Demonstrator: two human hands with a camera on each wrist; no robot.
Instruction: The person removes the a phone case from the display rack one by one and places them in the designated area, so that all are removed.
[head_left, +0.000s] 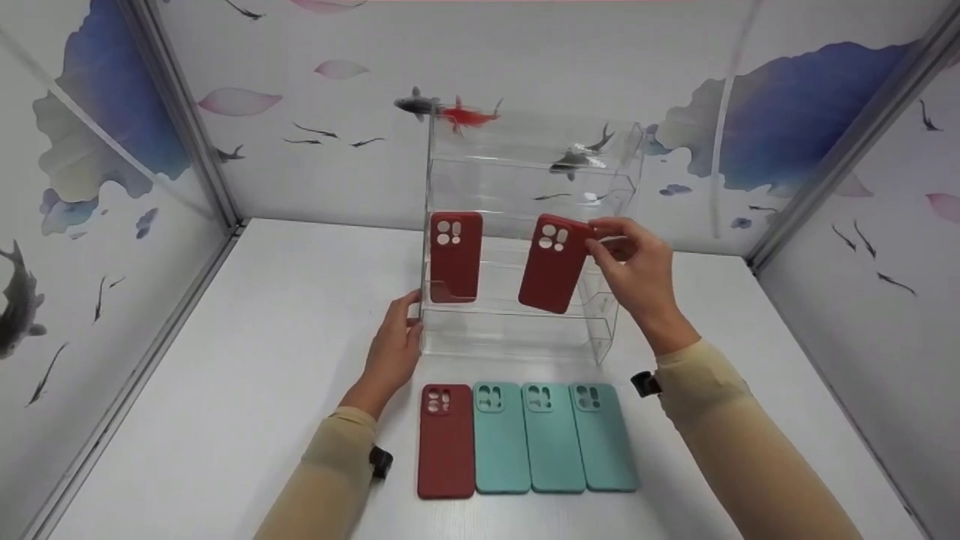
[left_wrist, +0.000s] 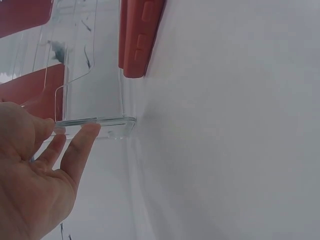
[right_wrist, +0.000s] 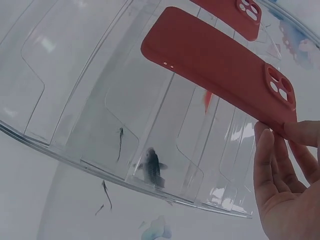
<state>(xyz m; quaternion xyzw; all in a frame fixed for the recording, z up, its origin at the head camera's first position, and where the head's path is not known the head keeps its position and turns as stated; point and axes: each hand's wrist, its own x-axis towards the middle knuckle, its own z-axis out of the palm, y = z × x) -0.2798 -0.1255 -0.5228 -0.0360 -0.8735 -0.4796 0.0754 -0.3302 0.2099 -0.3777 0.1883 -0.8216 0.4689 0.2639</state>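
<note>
My right hand (head_left: 641,274) pinches a red phone case (head_left: 553,276) by its upper right edge. The case leans in front of the tiers of a clear acrylic display rack (head_left: 517,345), its camera holes at the top. In the right wrist view thumb and fingers meet at the camera end of the case (right_wrist: 210,65). A second red phone case (head_left: 466,262) stands upright at the left end of a middle tier. Low on the rack's left side, my left hand (head_left: 391,351) grips the edge of the clear panel (left_wrist: 95,121) between thumb and fingers.
In front of the rack, a red phone case (head_left: 446,461) and three teal phone cases (head_left: 502,457) lie side by side on the white table (head_left: 315,300). Walls printed with fish and petals (head_left: 240,101) enclose the table at the back and sides.
</note>
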